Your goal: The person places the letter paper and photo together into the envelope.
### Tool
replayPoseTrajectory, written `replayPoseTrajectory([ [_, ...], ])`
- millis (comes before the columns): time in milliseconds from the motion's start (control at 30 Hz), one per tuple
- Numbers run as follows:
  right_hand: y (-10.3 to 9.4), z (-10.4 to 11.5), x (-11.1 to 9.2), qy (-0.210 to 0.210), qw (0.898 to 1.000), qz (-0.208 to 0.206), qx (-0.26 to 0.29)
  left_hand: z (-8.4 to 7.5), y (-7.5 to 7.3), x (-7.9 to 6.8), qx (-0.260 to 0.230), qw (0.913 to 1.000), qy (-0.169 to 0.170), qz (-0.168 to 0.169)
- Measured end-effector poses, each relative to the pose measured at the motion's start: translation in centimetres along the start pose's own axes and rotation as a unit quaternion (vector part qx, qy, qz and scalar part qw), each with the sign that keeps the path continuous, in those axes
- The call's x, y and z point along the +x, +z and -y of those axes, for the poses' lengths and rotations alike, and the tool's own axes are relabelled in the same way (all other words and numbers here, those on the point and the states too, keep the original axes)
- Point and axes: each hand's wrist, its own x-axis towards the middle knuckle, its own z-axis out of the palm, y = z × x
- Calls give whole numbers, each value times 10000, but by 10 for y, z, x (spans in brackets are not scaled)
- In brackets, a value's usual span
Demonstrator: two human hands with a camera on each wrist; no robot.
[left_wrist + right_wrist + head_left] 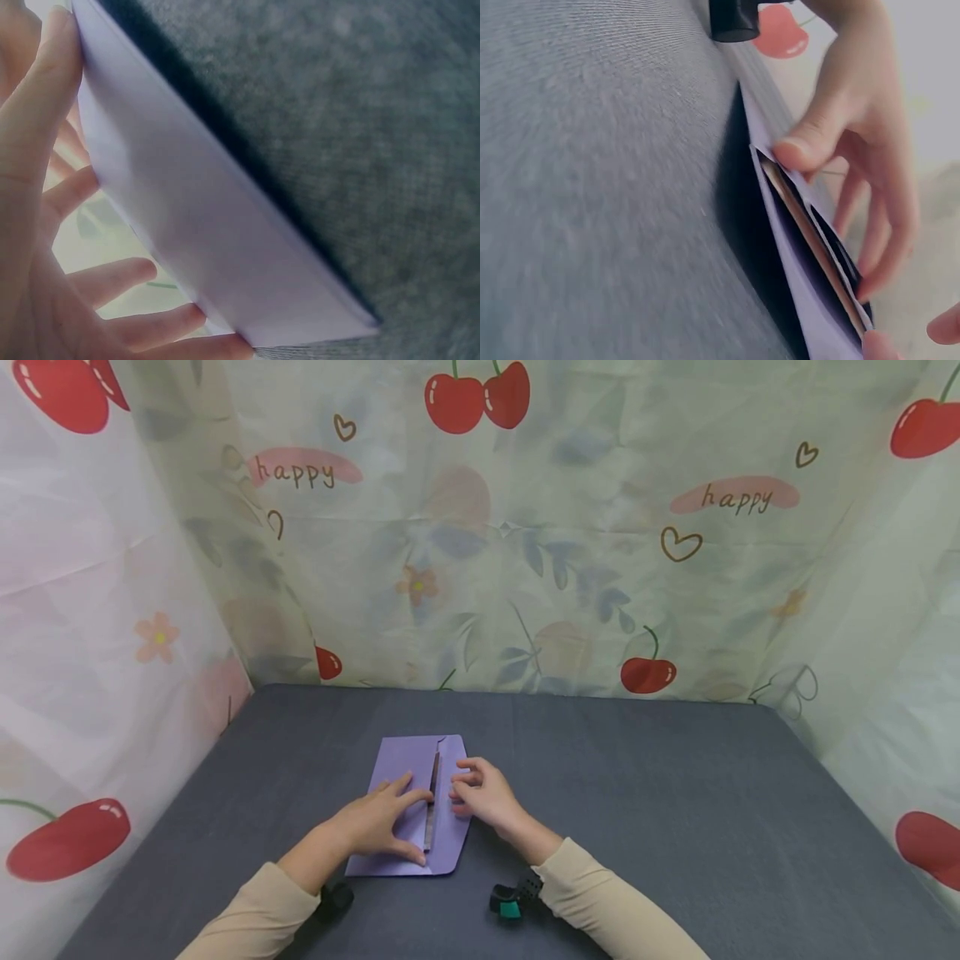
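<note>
A purple envelope [405, 753] lies on the dark grey table, its flap [452, 842] folded out to the right. Along its gaping mouth shows the brownish edge of a flat insert [810, 240]; what kind it is cannot be told. My left hand [373, 820] rests on the envelope's body with fingers spread, thumb and fingertips by the mouth. In the left wrist view, its fingers [112, 281] lie along the envelope's edge. Over the flap's outer edge is my right hand [489, 795], fingers slightly bent. One right fingertip [880, 346] appears near the mouth in the right wrist view.
A dark grey cloth covers the table [637, 810]. Behind it hangs a curtain [510, 602] printed with cherries, and more curtain stands at both sides. Black wrist gear [336, 902] sits under the left sleeve; gear with a teal part [510, 908] is under the right.
</note>
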Motion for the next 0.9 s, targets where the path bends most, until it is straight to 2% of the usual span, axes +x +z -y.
replayPoseTrajectory([
  [267, -32, 9, -8, -30, 9997, -7, -255, -1, 0, -1, 27, 10000, -19, -11],
  [667, -90, 21, -24, -217, 9901, -354, -1343, -4, -1, -4, 75, 10000, 22, 28],
  [800, -108, 27, -31, -492, 9791, -548, -1895, -5, -4, -3, 63, 9999, 114, -91],
  [900, -120, 33, -36, -847, 9610, -812, -2504, -9, -11, -1, 39, 9994, 153, -295],
])
